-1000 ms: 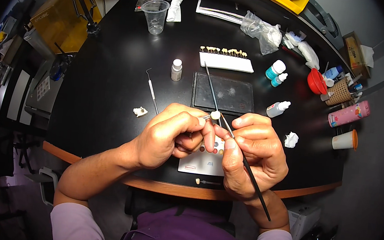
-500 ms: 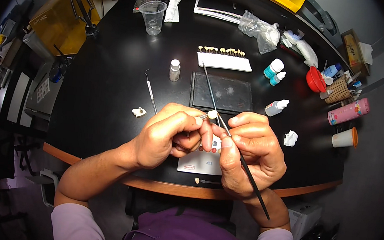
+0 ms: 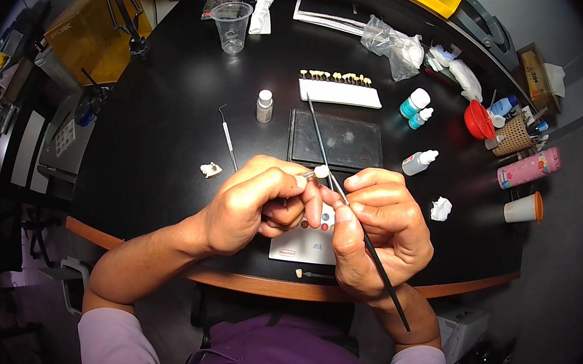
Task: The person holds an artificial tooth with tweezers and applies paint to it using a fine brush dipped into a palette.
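My left hand (image 3: 254, 196) pinches a small metal holder that carries a pale tooth crown (image 3: 321, 172) over the table. Between the fingers of my right hand (image 3: 390, 228) lies a slim black-handled brush (image 3: 384, 280). A second thin shaft (image 3: 317, 129) slants up and away from the same grip; whether it is another brush I cannot tell. The fine tip by the crown seems to touch its side or sit very close. Beneath both hands is a white palette (image 3: 292, 246) with small coloured dots, partly hidden. A tooth shade tab (image 3: 299, 273) lies in front of it.
Beyond my hands lies a dark flat case (image 3: 338, 144), with a white shade guide (image 3: 340, 93) behind it. Small bottles (image 3: 264, 107) (image 3: 419, 162), a dental probe (image 3: 227, 136), crumpled tissue (image 3: 441, 209) and a plastic cup (image 3: 231, 30) stand or lie around. At right is an orange-rimmed cup (image 3: 523, 208).
Both hands keep their grips and have barely moved. The crown sits very slightly farther left and higher, and the brush has shifted minutely with my right hand.
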The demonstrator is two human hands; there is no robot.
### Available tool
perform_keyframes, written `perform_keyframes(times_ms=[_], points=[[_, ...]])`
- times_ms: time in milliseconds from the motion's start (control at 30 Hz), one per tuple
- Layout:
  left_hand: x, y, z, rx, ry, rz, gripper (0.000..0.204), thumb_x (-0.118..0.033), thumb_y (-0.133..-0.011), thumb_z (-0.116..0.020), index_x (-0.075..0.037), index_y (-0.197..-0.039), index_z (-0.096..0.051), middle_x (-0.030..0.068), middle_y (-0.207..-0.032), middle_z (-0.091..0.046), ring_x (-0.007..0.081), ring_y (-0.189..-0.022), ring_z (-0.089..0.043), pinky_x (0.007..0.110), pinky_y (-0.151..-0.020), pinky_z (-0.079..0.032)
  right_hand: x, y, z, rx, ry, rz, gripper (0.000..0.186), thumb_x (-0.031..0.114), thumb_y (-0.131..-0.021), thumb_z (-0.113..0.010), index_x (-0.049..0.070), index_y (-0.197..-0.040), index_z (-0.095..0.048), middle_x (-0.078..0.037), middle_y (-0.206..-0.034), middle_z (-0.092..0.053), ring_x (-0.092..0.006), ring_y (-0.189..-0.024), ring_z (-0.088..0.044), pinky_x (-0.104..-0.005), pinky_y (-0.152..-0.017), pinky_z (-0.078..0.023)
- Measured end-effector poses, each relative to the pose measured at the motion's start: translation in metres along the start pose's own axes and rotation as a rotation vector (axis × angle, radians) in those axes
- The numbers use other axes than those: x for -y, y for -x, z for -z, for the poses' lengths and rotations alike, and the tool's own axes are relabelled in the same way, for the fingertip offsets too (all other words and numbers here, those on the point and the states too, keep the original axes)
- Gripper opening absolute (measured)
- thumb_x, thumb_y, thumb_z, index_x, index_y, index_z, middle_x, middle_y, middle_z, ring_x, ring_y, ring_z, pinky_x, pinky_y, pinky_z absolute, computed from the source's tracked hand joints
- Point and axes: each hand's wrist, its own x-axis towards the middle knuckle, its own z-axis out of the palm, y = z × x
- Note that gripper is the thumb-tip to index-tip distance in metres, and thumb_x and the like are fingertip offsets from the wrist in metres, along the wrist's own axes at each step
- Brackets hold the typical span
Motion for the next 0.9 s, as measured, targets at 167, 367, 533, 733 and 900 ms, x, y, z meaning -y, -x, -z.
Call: perform_keyframes(times_ms=[167, 367, 533, 733, 900], points=[[-0.0004, -0.0005, -0.0019, -0.004, -0.011, 0.003, 0.041, -0.025, -0.102, -0.039, 0.003, -0.089, -0.068, -0.0046, -0.059, -0.035, 0.0055, -0.052, -0.027, 0.026, -0.048, -0.024, 0.0021, -0.0018, 0.0011, -0.025, -0.033, -0.007, 0.02, -0.012, -0.08, -0.073, -0.001, -0.089, -0.059, -0.014, -0.083, -0.068, -0.0291, -0.09, -0.07, -0.0345, -0.074, -0.06], [-0.0054, 0.0022, -0.0064, -0.031, -0.039, 0.027, 0.041, -0.026, -0.103, -0.04, 0.002, -0.091, -0.068, -0.005, -0.06, -0.036, 0.0049, -0.053, -0.027, 0.025, -0.049, -0.025, 0.0019, -0.0045, 0.0028, -0.008, -0.014, 0.006, 0.02, -0.012, -0.079, -0.072, -0.001, -0.089, -0.059, -0.014, -0.082, -0.068, -0.0293, -0.089, -0.07, -0.0346, -0.073, -0.06], [-0.0025, 0.0006, -0.0053, -0.014, 0.047, 0.036, 0.043, -0.025, -0.103, -0.041, 0.008, -0.093, -0.066, -0.0045, -0.059, -0.031, 0.0061, -0.051, -0.024, 0.024, -0.045, -0.023, 0.0007, -0.006, 0.0048, 0.027, 0.027, 0.062, 0.021, -0.014, -0.078, -0.073, -0.001, -0.087, -0.06, -0.013, -0.081, -0.068, -0.0292, -0.089, -0.071, -0.0342, -0.073, -0.058], [0.0005, -0.0004, 0.0005, 0.035, 0.159, 0.082, 0.045, -0.026, -0.105, -0.039, 0.008, -0.094, -0.066, -0.0051, -0.06, -0.031, 0.006, -0.052, -0.025, 0.023, -0.045, -0.024, 0.0002, -0.0048, 0.003, 0.027, 0.038, 0.058, 0.02, -0.014, -0.077, -0.074, -0.001, -0.087, -0.063, -0.013, -0.082, -0.069, -0.0296, -0.09, -0.071, -0.0338, -0.073, -0.058], [0.0003, -0.0014, -0.0002, 0.044, 0.153, 0.077, 0.046, -0.027, -0.105, -0.039, 0.008, -0.094, -0.066, -0.0051, -0.06, -0.031, 0.0057, -0.052, -0.025, 0.023, -0.045, -0.024, 0.0001, -0.0058, 0.0039, 0.026, 0.047, 0.06, 0.02, -0.014, -0.076, -0.074, -0.001, -0.086, -0.063, -0.013, -0.082, -0.069, -0.0294, -0.09, -0.071, -0.034, -0.073, -0.057]])
